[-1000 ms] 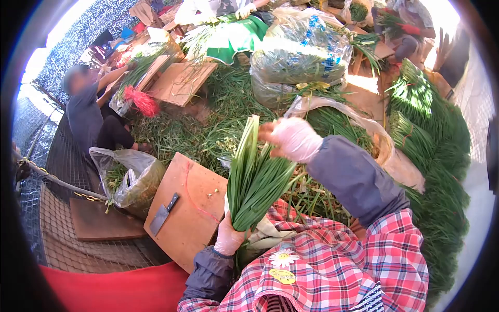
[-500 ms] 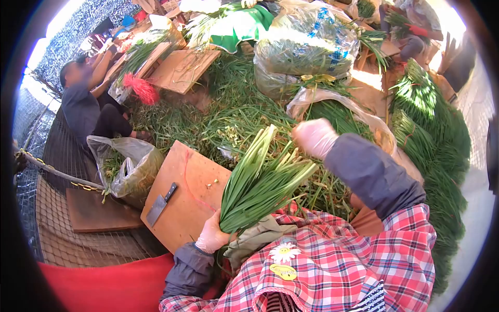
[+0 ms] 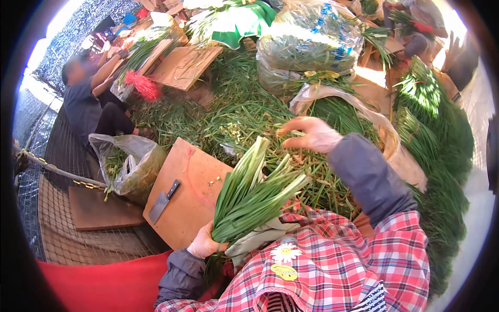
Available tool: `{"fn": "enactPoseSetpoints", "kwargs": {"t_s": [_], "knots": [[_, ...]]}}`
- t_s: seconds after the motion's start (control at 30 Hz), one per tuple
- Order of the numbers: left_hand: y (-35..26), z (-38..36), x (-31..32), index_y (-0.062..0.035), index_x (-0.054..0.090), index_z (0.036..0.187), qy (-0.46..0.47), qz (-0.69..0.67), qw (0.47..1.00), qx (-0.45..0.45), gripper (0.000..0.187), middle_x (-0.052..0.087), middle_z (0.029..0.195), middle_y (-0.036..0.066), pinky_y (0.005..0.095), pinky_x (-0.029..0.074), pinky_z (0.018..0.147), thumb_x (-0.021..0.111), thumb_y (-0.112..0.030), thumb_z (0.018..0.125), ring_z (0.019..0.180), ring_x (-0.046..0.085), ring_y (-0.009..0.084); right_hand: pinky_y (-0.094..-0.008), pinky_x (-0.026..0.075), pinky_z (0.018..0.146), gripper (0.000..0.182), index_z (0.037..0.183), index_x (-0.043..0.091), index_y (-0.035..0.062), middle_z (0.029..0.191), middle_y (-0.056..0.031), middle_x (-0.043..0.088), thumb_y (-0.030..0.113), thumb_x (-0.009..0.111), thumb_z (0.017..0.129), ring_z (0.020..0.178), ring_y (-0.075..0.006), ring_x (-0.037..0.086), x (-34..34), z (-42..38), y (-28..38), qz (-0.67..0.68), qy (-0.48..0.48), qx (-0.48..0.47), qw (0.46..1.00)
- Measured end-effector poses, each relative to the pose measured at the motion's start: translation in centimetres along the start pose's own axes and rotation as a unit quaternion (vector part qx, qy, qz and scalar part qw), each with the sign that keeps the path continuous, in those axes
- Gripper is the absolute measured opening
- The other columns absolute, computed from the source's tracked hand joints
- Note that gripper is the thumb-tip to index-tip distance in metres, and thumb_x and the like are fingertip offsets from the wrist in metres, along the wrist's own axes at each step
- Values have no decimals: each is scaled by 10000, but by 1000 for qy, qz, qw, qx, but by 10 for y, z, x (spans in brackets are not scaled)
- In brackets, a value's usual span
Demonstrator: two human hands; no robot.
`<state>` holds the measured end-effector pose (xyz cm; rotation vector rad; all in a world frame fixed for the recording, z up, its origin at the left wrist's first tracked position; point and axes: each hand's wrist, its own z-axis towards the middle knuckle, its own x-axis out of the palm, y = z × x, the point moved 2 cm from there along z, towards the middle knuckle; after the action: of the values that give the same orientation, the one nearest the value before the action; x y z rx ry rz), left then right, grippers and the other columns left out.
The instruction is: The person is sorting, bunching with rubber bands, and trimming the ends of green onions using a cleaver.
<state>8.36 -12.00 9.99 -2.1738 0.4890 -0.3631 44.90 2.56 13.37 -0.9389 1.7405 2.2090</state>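
A knife point(image 3: 165, 202) lies on a board point(image 3: 194, 192). Left of the board stands a bag point(image 3: 134, 165) (a second board point(image 3: 99, 207) lies just before it). Behind the boards, leaves point(image 3: 228, 101) cover the ground; bundles point(image 3: 435, 136) lie along the right side.

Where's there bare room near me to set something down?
The pale board is bare between the knife and your left hand; red string and scraps lie farther right. The darker board below the plastic bag looks bare too. Crowded: leaf-strewn ground, piled greens at right.
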Motion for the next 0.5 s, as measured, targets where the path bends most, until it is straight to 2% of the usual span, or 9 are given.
{"fn": "enactPoseSetpoints", "kwargs": {"t_s": [0.07, 0.13, 0.17, 0.27, 0.33, 0.4, 0.43, 0.47, 0.5], "knots": [[0, 3, 4, 8, 444, 1253, -17, 38, 999, 14, 657, 565, 1075, 9, 243, 422, 837, 713, -33, 655, 945, 510, 93, -323, 457, 811, 446, 1077, 610, 51, 951, -131, 644, 246, 752, 701, 920, -218, 593, 24, 11, 14, 89, 60, 15, 994], [4, 6, 6, 12, 444, 1256, -10, 46, 999, 22, 665, 560, 1084, 5, 240, 410, 856, 713, -29, 649, 963, 500, 92, -307, 462, 748, 439, 1048, 584, 28, 890, -101, 645, 206, 766, 690, 824, -184, 590, 37, 15, 16, 58, 93, 86, 990], [2, 5, 8, 11, 444, 1256, -7, 45, 999, 21, 667, 559, 1084, 4, 240, 410, 855, 713, -27, 646, 961, 500, 91, -306, 457, 695, 412, 1008, 575, 20, 835, -84, 640, 200, 763, 688, 748, -175, 583, 41, 13, 10, 110, 80, 83, 987], [12, 6, 9, 15, 468, 1229, -33, 72, 997, 25, 628, 584, 1018, 24, 245, 432, 821, 686, -15, 640, 909, 521, 97, -307, 457, 668, 410, 989, 596, 17, 802, -92, 633, 235, 757, 682, 719, -170, 578, 57, 5, -8, 202, 64, 140, 967], [11, 14, 13, 19, 481, 1214, -41, 141, 988, 48, 607, 597, 977, 41, 248, 446, 799, 668, -12, 638, 879, 532, 103, -339, 473, 652, 408, 945, 645, 18, 794, -138, 640, 329, 709, 690, 721, -197, 601, 54, 1, -11, 23, 30, 121, 992], [11, 18, 22, 23, 478, 1218, -75, 131, 980, 127, 634, 617, 1059, 105, 288, 457, 855, 659, -28, 612, 972, 577, 169, -338, 507, 684, 387, 934, 668, 31, 777, -140, 669, 328, 702, 688, 712, -199, 641, 54, -6, -17, 25, 23, 171, 985], [18, 26, 18, 25, 462, 1236, -50, 142, 981, 125, 682, 603, 1123, 107, 300, 445, 891, 681, -39, 594, 1031, 569, 185, -341, 510, 659, 357, 902, 678, 35, 736, -122, 670, 318, 709, 685, 656, -188, 637, 63, -9, -30, 58, -8, 188, 980], [16, 13, 19, -37, 518, 1200, -128, 277, 935, 180, 589, 653, 959, 150, 363, 493, 757, 709, -132, 651, 856, 630, 261, -332, 509, 647, 355, 904, 677, 31, 731, -112, 670, 306, 718, 684, 630, -178, 630, 63, -11, -34, 42, -8, 178, 983], [10, 10, 21, 6, 526, 1160, -92, 279, 947, 129, 555, 649, 975, 119, 337, 480, 759, 675, -72, 632, 862, 601, 202, -314, 503, 620, 332, 872, 672, 26, 700, -101, 658, 291, 724, 680, 615, -154, 622, 65, -12, -36, 76, -2, 192, 978]]}}
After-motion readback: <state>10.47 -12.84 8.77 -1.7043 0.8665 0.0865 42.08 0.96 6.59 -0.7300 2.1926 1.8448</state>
